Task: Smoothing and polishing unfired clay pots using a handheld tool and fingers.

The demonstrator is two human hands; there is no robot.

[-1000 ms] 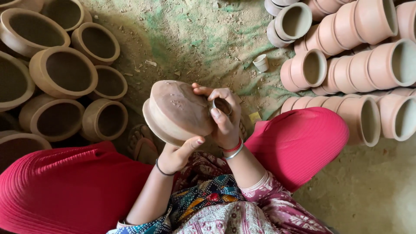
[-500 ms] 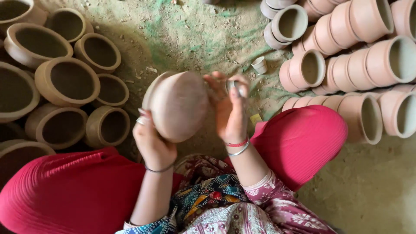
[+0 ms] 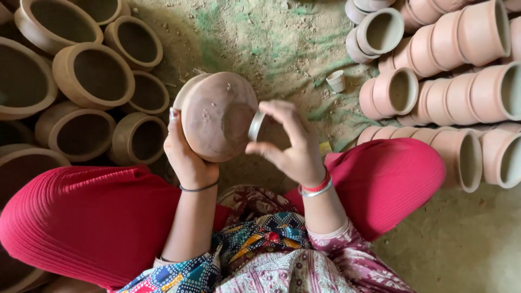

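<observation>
My left hand (image 3: pixel 187 157) grips a brown clay pot (image 3: pixel 217 115) from below and behind, its rounded bottom turned toward me. My right hand (image 3: pixel 293 144) pinches a small metal ring-shaped tool (image 3: pixel 256 126) against the pot's right side. Both hands are raised in front of me, above my red-clad knees (image 3: pixel 391 173). The pot's mouth faces away and is hidden.
Several darker open clay pots (image 3: pixel 92 76) stand packed at the left. Several paler pots (image 3: pixel 467 92) lie stacked on their sides at the right. A small white cup (image 3: pixel 336 81) sits on the sandy ground between the groups.
The pot has turned its bottom more toward me and shifted slightly. My right hand has come down from above onto the pot's right side with the ring tool.
</observation>
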